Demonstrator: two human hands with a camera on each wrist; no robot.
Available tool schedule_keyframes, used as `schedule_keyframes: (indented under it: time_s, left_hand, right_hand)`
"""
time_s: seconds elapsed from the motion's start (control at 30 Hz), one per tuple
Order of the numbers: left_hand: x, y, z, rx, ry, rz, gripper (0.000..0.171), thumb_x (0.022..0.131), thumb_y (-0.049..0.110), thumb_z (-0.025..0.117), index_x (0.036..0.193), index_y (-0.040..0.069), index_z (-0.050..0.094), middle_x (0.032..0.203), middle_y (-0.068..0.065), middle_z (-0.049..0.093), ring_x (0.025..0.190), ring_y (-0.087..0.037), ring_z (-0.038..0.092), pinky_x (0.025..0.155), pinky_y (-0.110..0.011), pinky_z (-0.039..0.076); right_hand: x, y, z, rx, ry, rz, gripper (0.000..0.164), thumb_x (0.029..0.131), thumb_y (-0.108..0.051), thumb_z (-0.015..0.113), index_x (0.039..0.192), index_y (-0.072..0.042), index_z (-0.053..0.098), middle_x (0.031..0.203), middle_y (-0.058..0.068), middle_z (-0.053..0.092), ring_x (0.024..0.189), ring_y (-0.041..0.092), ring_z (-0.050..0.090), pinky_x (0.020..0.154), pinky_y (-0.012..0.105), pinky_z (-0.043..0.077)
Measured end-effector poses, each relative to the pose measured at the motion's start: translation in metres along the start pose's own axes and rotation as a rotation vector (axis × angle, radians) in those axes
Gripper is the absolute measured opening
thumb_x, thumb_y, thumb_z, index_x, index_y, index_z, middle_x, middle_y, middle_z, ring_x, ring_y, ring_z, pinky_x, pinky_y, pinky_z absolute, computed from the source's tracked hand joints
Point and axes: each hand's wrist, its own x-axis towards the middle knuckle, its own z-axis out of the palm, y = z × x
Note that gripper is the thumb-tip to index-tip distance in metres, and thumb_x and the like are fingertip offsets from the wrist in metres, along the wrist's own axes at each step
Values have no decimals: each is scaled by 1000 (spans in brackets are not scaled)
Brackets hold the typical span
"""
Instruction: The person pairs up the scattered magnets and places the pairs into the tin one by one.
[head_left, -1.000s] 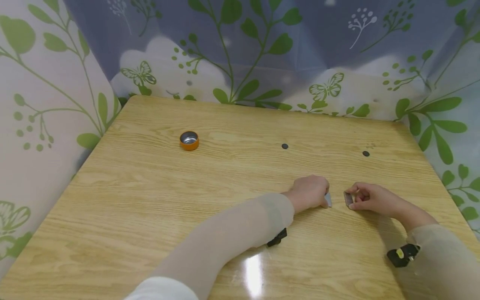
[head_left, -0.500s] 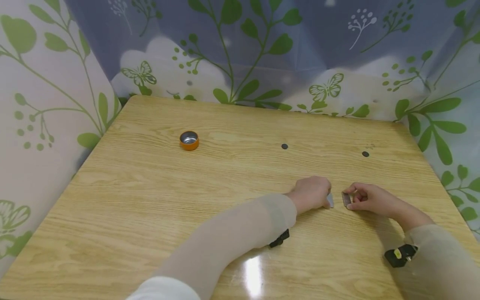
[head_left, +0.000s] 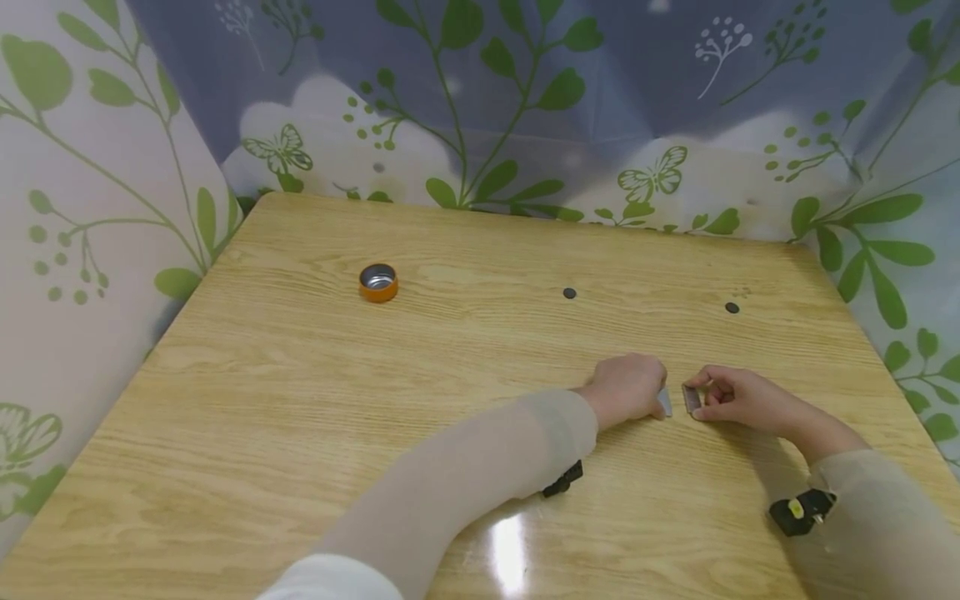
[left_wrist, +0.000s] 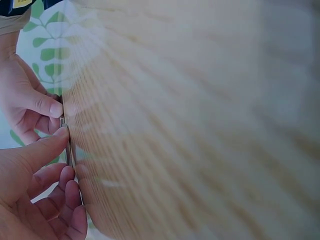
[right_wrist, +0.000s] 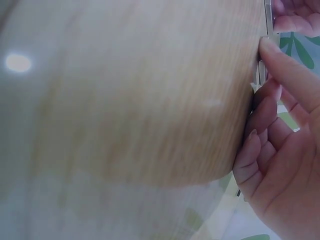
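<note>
In the head view my left hand [head_left: 628, 386] pinches a small flat piece, light grey [head_left: 665, 402], its far end covered by the fingers. Facing it, my right hand [head_left: 737, 395] holds a flat dark grey rectangle [head_left: 691, 400] between thumb and index finger. A narrow gap of tabletop shows between the two pieces. From the left wrist, the thin edge of the light piece [left_wrist: 69, 152] shows under the thumb, low at the wood surface. The right wrist view has the rectangle's edge [right_wrist: 261, 73] between thumb and fingers, with the other fingers curled beside the table.
A small orange bowl [head_left: 378, 283] with a shiny metal inside stands at the back left of the wooden table [head_left: 300, 400]. Two dark discs lie toward the back, one near the middle [head_left: 570, 293] and another disc [head_left: 732, 307] at the right. A patterned curtain [head_left: 465, 100] borders the table.
My left hand has shifted slightly right with the light grey piece, and my right hand slightly left with the dark rectangle. The gap between the pieces has narrowed.
</note>
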Motion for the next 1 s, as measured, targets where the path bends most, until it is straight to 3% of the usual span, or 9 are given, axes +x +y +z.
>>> schedule_keyframes:
  time_s: [0.37, 0.6, 1.0]
  left_hand:
    - [1, 2, 1, 4, -9, -8, 25, 77, 39, 76, 97, 27, 67, 73, 14, 53, 67, -3, 49, 55, -25, 43]
    - [1, 7, 1, 27, -12, -10, 27, 76, 40, 76, 99, 28, 66, 79, 15, 57, 68, -3, 49, 58, -27, 46]
    - [4, 11, 3, -6, 4, -13, 27, 75, 38, 77, 97, 26, 66, 79, 15, 59, 65, -2, 49, 52, -23, 43]
  right_hand:
    - [1, -1, 3, 28, -10, -24, 32, 84, -10, 69, 110, 4, 57, 70, -2, 52, 58, 6, 43, 54, 23, 38]
    - [6, -9, 8, 46, -17, -143, 26, 83, -3, 69, 104, 5, 56, 69, -6, 51, 58, 3, 43, 51, 22, 38]
    - [4, -2, 6, 66, -47, -161, 26, 84, -3, 67, 106, 3, 54, 71, -6, 50, 59, 4, 44, 51, 23, 39]
